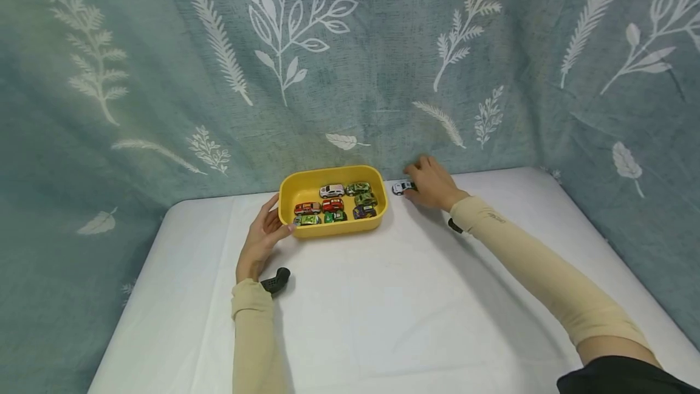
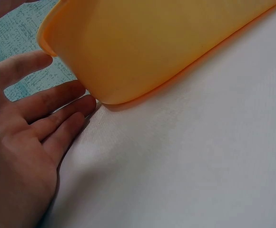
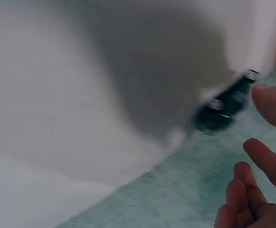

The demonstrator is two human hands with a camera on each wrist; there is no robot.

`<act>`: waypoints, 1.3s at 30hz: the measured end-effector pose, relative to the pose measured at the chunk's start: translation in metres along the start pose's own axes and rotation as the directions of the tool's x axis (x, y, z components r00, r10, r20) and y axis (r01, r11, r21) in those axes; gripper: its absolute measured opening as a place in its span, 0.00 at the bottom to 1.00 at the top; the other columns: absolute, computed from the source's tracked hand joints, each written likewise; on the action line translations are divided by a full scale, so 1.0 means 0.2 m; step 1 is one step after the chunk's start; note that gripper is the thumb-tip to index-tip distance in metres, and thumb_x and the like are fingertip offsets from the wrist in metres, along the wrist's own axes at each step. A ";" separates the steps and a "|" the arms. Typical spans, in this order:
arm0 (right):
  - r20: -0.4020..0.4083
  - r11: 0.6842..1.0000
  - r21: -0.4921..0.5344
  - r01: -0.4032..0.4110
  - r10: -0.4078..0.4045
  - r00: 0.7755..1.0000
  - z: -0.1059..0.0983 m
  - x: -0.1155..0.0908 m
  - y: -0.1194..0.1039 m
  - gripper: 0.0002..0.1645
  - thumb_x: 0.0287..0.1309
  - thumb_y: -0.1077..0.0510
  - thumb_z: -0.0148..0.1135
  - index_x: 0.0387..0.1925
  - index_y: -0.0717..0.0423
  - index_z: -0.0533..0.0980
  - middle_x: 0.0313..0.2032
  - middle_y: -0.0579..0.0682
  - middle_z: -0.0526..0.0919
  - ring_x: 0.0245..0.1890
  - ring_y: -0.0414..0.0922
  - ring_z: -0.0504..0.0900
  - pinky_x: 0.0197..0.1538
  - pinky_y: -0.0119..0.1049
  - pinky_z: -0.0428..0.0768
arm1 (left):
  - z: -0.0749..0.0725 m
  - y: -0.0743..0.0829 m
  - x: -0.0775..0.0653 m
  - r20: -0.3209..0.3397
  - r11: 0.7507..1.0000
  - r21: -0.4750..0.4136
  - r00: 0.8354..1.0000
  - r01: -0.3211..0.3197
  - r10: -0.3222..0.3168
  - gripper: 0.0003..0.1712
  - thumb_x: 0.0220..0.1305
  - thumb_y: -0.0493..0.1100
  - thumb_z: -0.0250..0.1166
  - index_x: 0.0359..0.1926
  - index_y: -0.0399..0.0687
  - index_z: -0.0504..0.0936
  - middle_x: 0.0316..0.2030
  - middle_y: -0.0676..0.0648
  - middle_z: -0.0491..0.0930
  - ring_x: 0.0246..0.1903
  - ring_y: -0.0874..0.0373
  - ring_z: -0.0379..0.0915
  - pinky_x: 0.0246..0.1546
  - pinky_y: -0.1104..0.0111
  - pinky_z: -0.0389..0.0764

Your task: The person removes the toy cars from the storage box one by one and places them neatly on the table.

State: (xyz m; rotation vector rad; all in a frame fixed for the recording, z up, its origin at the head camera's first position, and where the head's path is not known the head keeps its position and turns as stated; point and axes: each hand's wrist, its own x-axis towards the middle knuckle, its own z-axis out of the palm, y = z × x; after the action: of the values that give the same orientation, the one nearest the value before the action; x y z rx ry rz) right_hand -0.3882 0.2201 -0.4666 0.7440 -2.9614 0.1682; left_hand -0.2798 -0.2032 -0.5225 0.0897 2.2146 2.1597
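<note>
A yellow tray [image 1: 339,231] stands at the far edge of the white table, with several small toy cars inside. My left hand [image 1: 261,237] is at its left end, the thumb by the near corner. In the left wrist view, its nearly straight fingers [image 2: 57,102] touch the tray's wall [image 2: 142,47]. To the right of the tray, my right hand [image 1: 432,184] reaches down beside a white toy car [image 1: 401,188] on the table. In the right wrist view, a blurred, dark-looking toy car [image 3: 223,107] lies near the thumb [image 3: 273,105], and the other fingers are spread apart from it.
Inside the tray are a white car [image 1: 331,191], a red car [image 1: 332,205], an orange-red car [image 1: 307,208] and a dark purple car [image 1: 364,211], beside several green ones. A teal leaf-patterned curtain [image 1: 383,78] hangs right behind the table's far edge.
</note>
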 end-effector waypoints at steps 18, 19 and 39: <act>-0.197 0.933 0.290 0.214 -0.160 0.967 -0.17 0.30 -0.50 0.19 0.64 0.41 0.74 0.48 0.48 0.89 0.69 0.58 0.73 0.68 0.60 0.68 0.70 0.62 0.69 | -0.01 -0.01 0.00 -0.006 1.000 -0.014 1.000 -0.023 0.023 0.53 0.63 0.33 0.73 0.84 0.60 0.59 0.77 0.38 0.69 0.78 0.44 0.63 0.81 0.52 0.61; -0.186 0.926 0.304 0.222 -0.171 0.967 -0.17 0.31 -0.52 0.19 0.63 0.41 0.74 0.47 0.48 0.89 0.70 0.57 0.72 0.69 0.60 0.68 0.71 0.63 0.68 | -0.01 -0.02 0.00 -0.004 1.000 -0.012 1.000 -0.027 0.027 0.53 0.64 0.33 0.73 0.84 0.60 0.58 0.77 0.38 0.69 0.78 0.44 0.63 0.82 0.52 0.61; 0.063 0.932 0.243 0.268 -0.291 0.954 -0.09 0.55 -0.81 0.12 0.58 0.40 0.79 0.36 0.41 0.91 0.76 0.55 0.71 0.76 0.62 0.62 0.77 0.66 0.62 | 0.01 0.00 0.01 -0.015 1.000 -0.002 1.000 -0.005 0.005 0.54 0.61 0.34 0.73 0.84 0.64 0.59 0.76 0.41 0.70 0.78 0.46 0.63 0.83 0.54 0.59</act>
State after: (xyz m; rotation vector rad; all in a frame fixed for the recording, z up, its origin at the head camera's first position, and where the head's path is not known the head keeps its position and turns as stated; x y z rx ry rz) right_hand -0.4069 0.0289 -0.4237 1.2282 -2.9118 0.4767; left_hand -0.2816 -0.2011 -0.5229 0.0792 2.2220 2.1719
